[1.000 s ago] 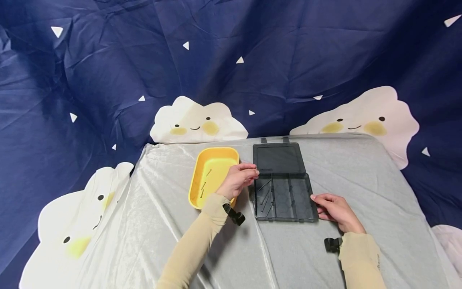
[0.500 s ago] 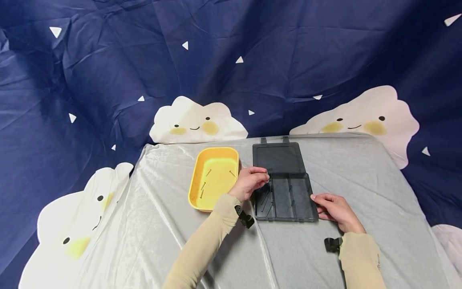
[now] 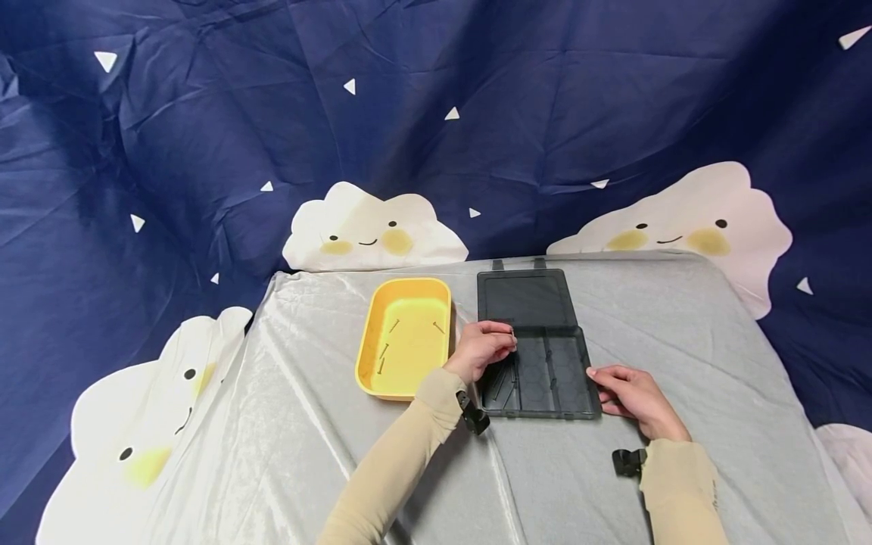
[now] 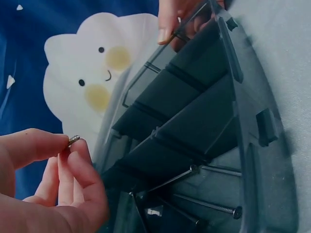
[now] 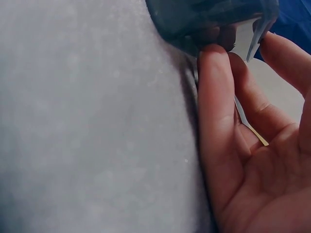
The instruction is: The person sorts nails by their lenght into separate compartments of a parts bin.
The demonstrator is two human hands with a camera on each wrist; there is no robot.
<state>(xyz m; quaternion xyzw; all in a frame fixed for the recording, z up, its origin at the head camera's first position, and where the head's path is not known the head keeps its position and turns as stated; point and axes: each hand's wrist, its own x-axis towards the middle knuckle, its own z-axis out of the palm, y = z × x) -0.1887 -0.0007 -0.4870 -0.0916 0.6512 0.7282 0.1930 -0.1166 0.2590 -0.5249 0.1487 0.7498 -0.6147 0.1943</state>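
Note:
My left hand (image 3: 482, 352) is over the left compartment of a dark see-through compartment box (image 3: 571, 375). Between thumb and forefinger it pinches a small metal screw (image 4: 74, 140), whose threaded end pokes out in the left wrist view; the rest is hidden by the fingers. Several long screws (image 4: 209, 208) lie loose in that left compartment, and the middle and right ones show bare floors. At the box's right side, my right hand (image 3: 633, 397) grips the edge, with fingertips at the rim and against the outer wall in the right wrist view.
Left of the box stands a yellow tray (image 3: 362, 356) with several screws (image 3: 381, 366) on its floor. The box lid (image 3: 524, 297) lies folded back toward the far table edge. A grey cloth (image 3: 300, 401) covers the table, and a dark blue curtain (image 3: 409, 136) hangs behind.
My left hand has moved right, from beside the tray's edge to over the box's left compartment, with the screw still pinched. The right hand has stayed on the box edge.

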